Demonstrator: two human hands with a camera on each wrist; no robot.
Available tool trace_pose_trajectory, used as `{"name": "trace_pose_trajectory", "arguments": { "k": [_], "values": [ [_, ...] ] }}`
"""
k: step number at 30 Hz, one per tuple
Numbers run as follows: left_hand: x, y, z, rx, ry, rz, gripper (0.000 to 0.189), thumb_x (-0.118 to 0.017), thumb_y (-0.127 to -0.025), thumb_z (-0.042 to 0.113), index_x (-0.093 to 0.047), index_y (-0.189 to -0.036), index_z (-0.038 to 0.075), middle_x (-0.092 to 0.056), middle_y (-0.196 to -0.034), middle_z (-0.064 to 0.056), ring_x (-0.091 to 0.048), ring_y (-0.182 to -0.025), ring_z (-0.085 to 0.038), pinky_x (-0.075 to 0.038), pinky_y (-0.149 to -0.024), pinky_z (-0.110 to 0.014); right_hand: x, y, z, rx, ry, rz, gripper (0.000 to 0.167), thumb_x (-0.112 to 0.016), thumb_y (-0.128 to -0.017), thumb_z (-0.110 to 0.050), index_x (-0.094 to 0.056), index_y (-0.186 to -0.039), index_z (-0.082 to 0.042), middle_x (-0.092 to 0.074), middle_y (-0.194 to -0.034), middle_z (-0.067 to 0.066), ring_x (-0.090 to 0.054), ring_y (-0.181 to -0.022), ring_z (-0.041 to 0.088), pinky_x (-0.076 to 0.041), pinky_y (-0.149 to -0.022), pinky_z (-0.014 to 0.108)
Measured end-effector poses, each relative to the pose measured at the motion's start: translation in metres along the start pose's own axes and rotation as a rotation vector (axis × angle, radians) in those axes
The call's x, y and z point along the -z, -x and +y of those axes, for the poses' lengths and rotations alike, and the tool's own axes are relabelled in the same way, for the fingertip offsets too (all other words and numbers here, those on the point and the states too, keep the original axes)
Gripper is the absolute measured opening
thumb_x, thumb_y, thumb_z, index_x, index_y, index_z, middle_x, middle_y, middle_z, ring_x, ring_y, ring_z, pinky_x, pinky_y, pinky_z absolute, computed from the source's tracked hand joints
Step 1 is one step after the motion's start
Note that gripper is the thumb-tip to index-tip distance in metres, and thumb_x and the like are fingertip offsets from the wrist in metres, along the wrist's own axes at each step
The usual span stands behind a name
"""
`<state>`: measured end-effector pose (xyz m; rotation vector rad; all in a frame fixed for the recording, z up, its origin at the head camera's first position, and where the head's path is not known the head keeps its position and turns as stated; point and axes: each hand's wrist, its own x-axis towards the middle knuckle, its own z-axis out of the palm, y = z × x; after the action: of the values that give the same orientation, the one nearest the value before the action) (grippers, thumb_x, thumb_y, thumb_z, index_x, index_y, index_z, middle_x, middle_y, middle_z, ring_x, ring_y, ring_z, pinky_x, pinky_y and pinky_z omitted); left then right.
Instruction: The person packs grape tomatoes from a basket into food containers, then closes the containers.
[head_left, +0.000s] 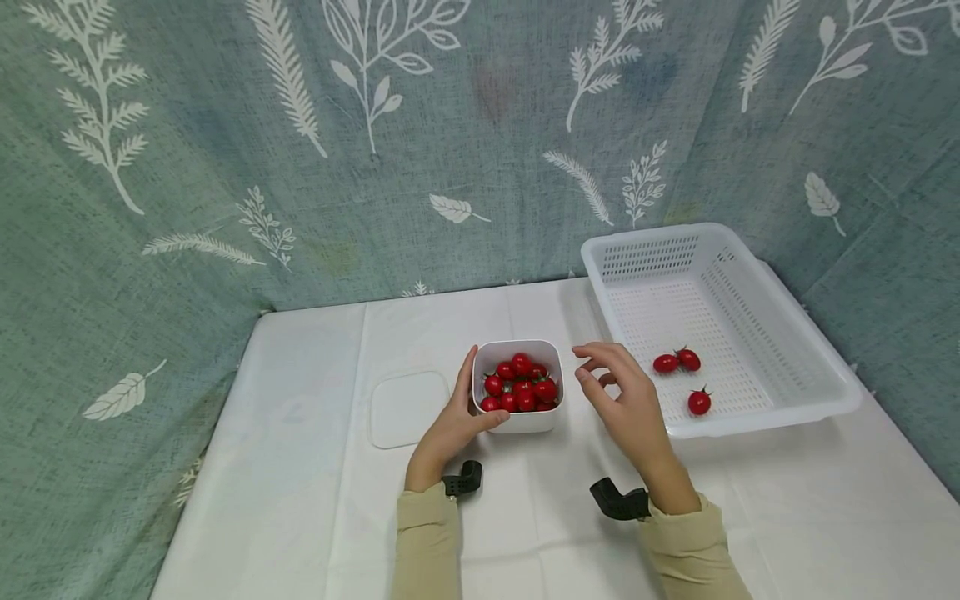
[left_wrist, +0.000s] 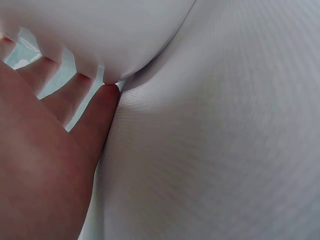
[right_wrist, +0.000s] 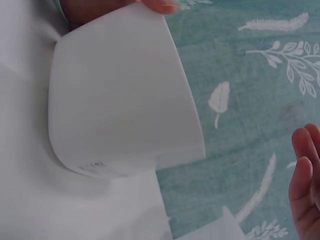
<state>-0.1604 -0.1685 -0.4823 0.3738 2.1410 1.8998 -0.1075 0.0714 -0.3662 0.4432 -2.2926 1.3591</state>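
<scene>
A small white square container full of cherry tomatoes stands on the table. My left hand grips it at its left side, the thumb at the front rim and the fingers along the wall. In the left wrist view those fingers lie against the container. Just right of the container, my right hand hovers with loosely bent fingers, thumb and fingertips apart and nothing between them. The right wrist view shows the container's plain outer wall and the right fingertips away from it.
A white perforated basket stands at the right, with three cherry tomatoes on its floor. Left of the container lies a flat translucent square lid. A green leaf-patterned cloth hangs behind the white-covered table.
</scene>
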Motion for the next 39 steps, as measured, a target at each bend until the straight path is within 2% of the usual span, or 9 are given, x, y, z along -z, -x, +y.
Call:
{"name": "trace_pose_trajectory", "arguments": {
  "k": [5, 9, 11, 16, 18, 23, 29, 34, 39],
  "values": [
    [0.001, 0.000, -0.003, -0.004, -0.002, 0.001, 0.096, -0.071, -0.076, 0.018, -0.003, -0.138, 0.048, -0.012, -0.143, 0.016, -0.014, -0.131, -0.012, -0.028, -0.099, -0.040, 0.009, 0.000, 0.006, -0.048, 0.027, 0.011, 0.024, -0.058, -0.085, -0.005, -0.061, -0.109, -0.007, -0.056, -0.108, 0.004, -0.054, -0.088, 0.013, -0.045, -0.072, 0.027],
    [0.002, 0.000, -0.002, -0.005, -0.003, -0.002, 0.097, -0.072, -0.075, 0.021, -0.003, -0.138, 0.047, -0.012, -0.143, 0.016, -0.013, -0.131, -0.012, -0.027, -0.100, -0.041, 0.017, 0.000, 0.011, -0.061, 0.041, 0.034, 0.023, -0.057, -0.086, -0.005, -0.061, -0.109, -0.006, -0.057, -0.107, 0.005, -0.054, -0.087, 0.012, -0.043, -0.073, 0.019],
    [0.002, 0.002, 0.004, 0.004, 0.006, -0.006, 0.097, -0.073, -0.074, 0.023, -0.004, -0.138, 0.046, -0.012, -0.144, 0.014, -0.013, -0.132, -0.013, -0.025, -0.101, -0.043, 0.021, -0.001, 0.010, -0.056, 0.052, 0.046, 0.023, -0.057, -0.085, -0.001, -0.060, -0.108, -0.001, -0.057, -0.107, 0.009, -0.053, -0.087, 0.014, -0.042, -0.072, 0.018],
    [0.000, 0.007, 0.022, 0.027, 0.026, -0.022, 0.099, -0.073, -0.074, 0.022, -0.003, -0.141, 0.040, -0.010, -0.145, 0.008, -0.010, -0.133, -0.016, -0.023, -0.102, -0.043, 0.027, 0.002, 0.039, -0.071, 0.068, 0.056, 0.025, -0.058, -0.085, -0.006, -0.061, -0.110, -0.008, -0.056, -0.108, 0.004, -0.052, -0.088, 0.009, -0.040, -0.072, 0.017],
    [0.000, 0.009, 0.026, 0.026, 0.025, -0.029, 0.099, -0.072, -0.075, 0.021, -0.001, -0.142, 0.037, -0.010, -0.146, 0.005, -0.010, -0.133, -0.018, -0.024, -0.102, -0.043, 0.029, 0.004, 0.051, -0.081, 0.078, 0.055, 0.025, -0.059, -0.086, -0.010, -0.061, -0.111, -0.012, -0.056, -0.109, 0.000, -0.052, -0.088, 0.006, -0.040, -0.072, 0.018],
    [-0.001, 0.010, 0.028, 0.018, 0.020, -0.038, 0.098, -0.071, -0.076, 0.020, 0.000, -0.142, 0.035, -0.009, -0.147, 0.001, -0.011, -0.133, -0.022, -0.027, -0.100, -0.042, 0.036, 0.006, 0.062, -0.086, 0.113, 0.048, 0.025, -0.057, -0.087, -0.015, -0.061, -0.112, -0.015, -0.055, -0.110, -0.003, -0.052, -0.087, 0.005, -0.041, -0.074, 0.021],
    [0.000, 0.007, 0.019, 0.036, 0.037, -0.021, 0.097, -0.071, -0.076, 0.019, -0.003, -0.141, 0.039, -0.010, -0.146, 0.007, -0.011, -0.133, -0.019, -0.027, -0.100, -0.043, 0.042, 0.009, 0.068, -0.098, 0.157, 0.041, 0.024, -0.057, -0.087, -0.018, -0.062, -0.111, -0.016, -0.054, -0.110, -0.007, -0.052, -0.086, 0.004, -0.044, -0.072, 0.023],
    [0.001, 0.002, 0.005, 0.028, 0.010, -0.003, 0.097, -0.073, -0.074, 0.023, -0.004, -0.140, 0.043, -0.012, -0.144, 0.012, -0.013, -0.132, -0.015, -0.028, -0.099, -0.042, 0.046, 0.009, 0.073, -0.077, 0.200, 0.024, 0.025, -0.059, -0.086, -0.015, -0.061, -0.111, -0.015, -0.056, -0.108, -0.003, -0.052, -0.082, 0.004, -0.043, -0.069, 0.017],
    [0.001, 0.001, 0.000, 0.020, -0.014, 0.013, 0.096, -0.073, -0.074, 0.025, -0.005, -0.138, 0.048, -0.013, -0.143, 0.015, -0.014, -0.131, -0.013, -0.030, -0.098, -0.042, 0.054, 0.007, 0.076, -0.081, 0.237, -0.042, 0.026, -0.060, -0.086, -0.016, -0.061, -0.112, -0.012, -0.057, -0.103, 0.000, -0.051, -0.080, 0.006, -0.042, -0.066, 0.016]
  ]
}}
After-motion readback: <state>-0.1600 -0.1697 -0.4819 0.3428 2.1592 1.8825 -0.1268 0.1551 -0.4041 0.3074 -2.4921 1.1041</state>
